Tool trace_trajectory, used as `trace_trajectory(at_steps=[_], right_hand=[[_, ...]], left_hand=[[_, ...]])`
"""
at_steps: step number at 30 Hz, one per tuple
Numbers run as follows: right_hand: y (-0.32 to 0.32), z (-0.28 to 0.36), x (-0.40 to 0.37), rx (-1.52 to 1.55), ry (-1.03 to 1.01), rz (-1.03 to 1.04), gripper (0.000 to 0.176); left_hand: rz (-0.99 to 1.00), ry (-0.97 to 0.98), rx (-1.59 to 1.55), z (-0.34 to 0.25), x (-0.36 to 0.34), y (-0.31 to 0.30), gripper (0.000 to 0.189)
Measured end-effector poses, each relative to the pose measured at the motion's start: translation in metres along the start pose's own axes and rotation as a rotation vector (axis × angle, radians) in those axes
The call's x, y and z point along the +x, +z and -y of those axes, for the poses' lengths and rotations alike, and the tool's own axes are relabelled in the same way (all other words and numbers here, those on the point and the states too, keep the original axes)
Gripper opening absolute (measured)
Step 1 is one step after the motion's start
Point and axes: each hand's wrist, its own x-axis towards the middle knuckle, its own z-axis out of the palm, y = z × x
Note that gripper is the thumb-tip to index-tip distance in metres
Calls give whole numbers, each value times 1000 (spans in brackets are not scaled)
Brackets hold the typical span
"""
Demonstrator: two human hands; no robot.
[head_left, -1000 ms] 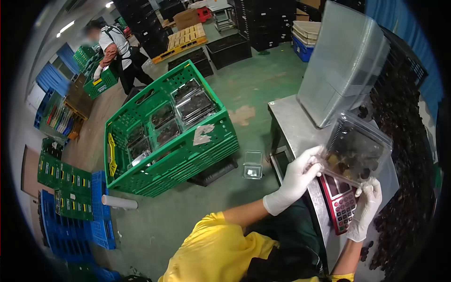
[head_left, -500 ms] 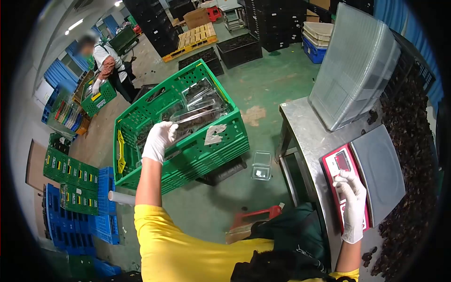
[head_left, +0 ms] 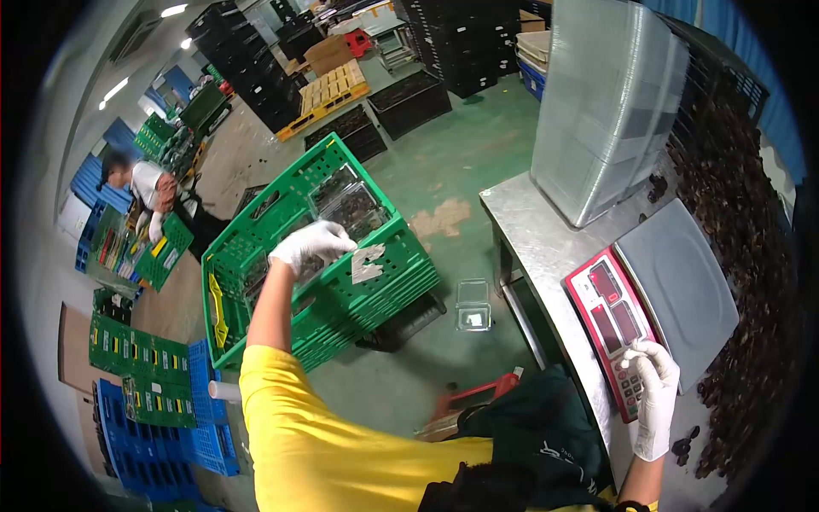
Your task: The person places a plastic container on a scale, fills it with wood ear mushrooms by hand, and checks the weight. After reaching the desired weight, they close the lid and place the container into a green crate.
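Note:
My white-gloved left hand (head_left: 314, 245) is over the near wall of a green crate (head_left: 375, 299), its fingers curled together. Whether anything is inside them is hidden. Beyond it in the crate lie clear plastic boxes (head_left: 348, 205) with dark contents. To the right, my gloved right hand (head_left: 655, 384) is pinched closed above the keypad side of a red-and-white digital scale (head_left: 604, 311). Anything between its fingertips is too small to make out. The scale's grey platform (head_left: 678, 290) bears nothing.
A metal table (head_left: 512, 200) holds the scale, a tall stack of clear boxes (head_left: 597, 111) and a heap of dark pieces (head_left: 734, 222). An open clear box (head_left: 473, 305) lies on the floor. A co-worker (head_left: 153, 188) stands far left by another green crate (head_left: 162, 252).
The clear box my left hand held at an angle now lies lower in the crate, and that hand has moved right. My right hand has shifted down along the scale, uncovering its displays.

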Motion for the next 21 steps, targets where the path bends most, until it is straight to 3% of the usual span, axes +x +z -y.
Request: trace_trajectory(at_steps=[1,3,4,5,6,9,11,12,14,15,16,17,18,19,20,21], right_hand=[[-2,0,-5,4,-2,-13,19],[-7,2,-16,-16,6,-93,18],[-10,-1,-21,22,14,-127,17],[-14,-1,-26,30,13,-143,17],[-18,-1,-30,44,16,-156,17],[-28,-6,-40,129,21,-196,16],[-37,-14,-49,144,-5,-237,16],[-41,-14,-53,143,-31,-227,15],[-47,-10,-61,102,-22,-255,15],[-52,-8,-65,56,7,-249,15],[-58,-10,-70,73,14,-273,17],[-63,-11,-74,98,29,-293,18],[-67,-8,-75,93,13,-286,18],[-70,-4,-77,86,3,-274,19],[-71,-1,-81,99,-23,-278,19],[-71,1,-84,112,-51,-278,19]], left_hand=[[185,14,-161,12,21,-1,23],[219,63,-246,37,43,-9,23],[136,-52,-181,28,44,-5,22],[19,18,32,32,49,8,24],[70,68,106,61,75,15,27],[147,151,147,59,86,22,36],[31,-1,317,36,80,26,31],[-69,160,500,51,98,20,28],[-293,-55,980,-39,55,20,26],[-557,12,1099,-82,31,29,30],[-886,162,1000,-111,37,28,30],[-944,473,759,-141,36,31,28],[-837,909,391,-178,48,31,25],[-793,1092,346,-237,28,48,24],[-977,1341,491,-290,21,60,24],[-1022,1462,483,-337,20,68,27]])
